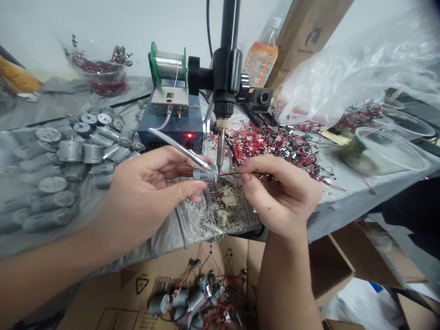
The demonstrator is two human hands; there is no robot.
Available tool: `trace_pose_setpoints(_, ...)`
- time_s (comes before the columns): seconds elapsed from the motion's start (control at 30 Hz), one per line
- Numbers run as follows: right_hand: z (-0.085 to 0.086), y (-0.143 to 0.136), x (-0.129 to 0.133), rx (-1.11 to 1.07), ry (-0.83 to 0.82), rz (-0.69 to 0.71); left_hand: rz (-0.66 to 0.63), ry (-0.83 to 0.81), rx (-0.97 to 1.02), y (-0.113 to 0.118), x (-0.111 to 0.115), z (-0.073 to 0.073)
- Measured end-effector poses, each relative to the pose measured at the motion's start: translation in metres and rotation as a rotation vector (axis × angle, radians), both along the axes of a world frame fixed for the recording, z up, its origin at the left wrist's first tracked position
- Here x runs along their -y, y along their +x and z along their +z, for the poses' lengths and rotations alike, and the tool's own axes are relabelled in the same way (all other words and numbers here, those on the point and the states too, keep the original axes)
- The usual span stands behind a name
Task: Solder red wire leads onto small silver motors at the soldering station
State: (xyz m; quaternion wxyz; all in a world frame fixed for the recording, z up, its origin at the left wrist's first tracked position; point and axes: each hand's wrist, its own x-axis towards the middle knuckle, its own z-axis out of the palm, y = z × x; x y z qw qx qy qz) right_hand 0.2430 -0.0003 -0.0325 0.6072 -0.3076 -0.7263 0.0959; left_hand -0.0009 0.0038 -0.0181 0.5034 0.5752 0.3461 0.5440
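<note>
Fingers of the left hand (144,183) grasp a gray electric motor (203,174) just beside the tip of the soldering iron (220,149); those of the right hand (282,192) pinch a black wire (228,173) to the iron's right. Left of the iron lie more motors (70,151); to its right, red and black wires (254,140) heap on the table (343,174).

Grey motor (203,174), green-flanged solder spool (169,63)
</note>
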Motion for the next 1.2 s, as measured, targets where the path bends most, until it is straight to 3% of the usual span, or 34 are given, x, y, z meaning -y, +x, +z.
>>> trace_pose_setpoints(1.2, 0.000, 0.001, 0.001, 0.033, 0.009, -0.011, 0.049, -0.020, -0.136, -0.002, 0.003, 0.010)
